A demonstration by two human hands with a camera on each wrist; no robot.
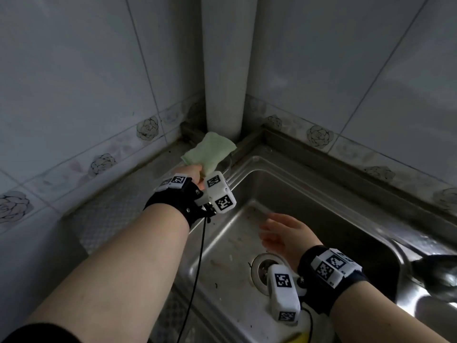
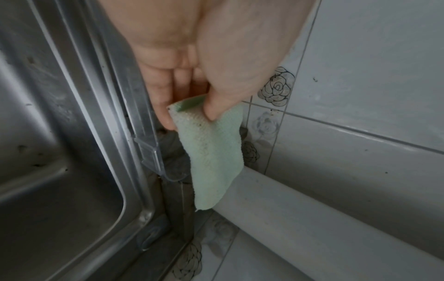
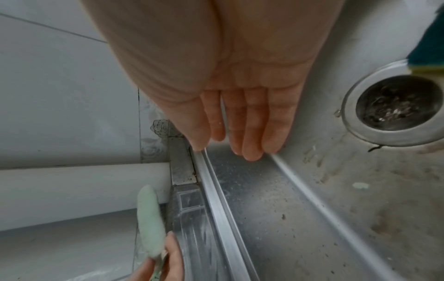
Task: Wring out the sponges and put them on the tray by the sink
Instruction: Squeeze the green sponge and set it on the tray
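Note:
My left hand [image 1: 195,175] pinches a thin pale green sponge [image 1: 209,150] by one corner between thumb and fingers [image 2: 211,110]. The green sponge [image 2: 213,159] hangs over the back left corner beside the sink, just above a clear plastic tray [image 2: 153,152] that lies along the sink rim. My right hand [image 1: 278,232] hovers over the steel sink basin [image 1: 235,243] with straight wet fingers [image 3: 250,136] and holds nothing. A yellow sponge with a dark green side [image 3: 430,51] lies in the basin by the drain [image 3: 396,106]; only its yellow edge [image 1: 295,339] shows in the head view.
A white pipe [image 1: 226,70] stands upright in the tiled corner right behind the green sponge. A faucet [image 1: 435,273] juts in at the right of the sink. A black cable [image 1: 197,268] hangs from my left wrist across the sink's edge.

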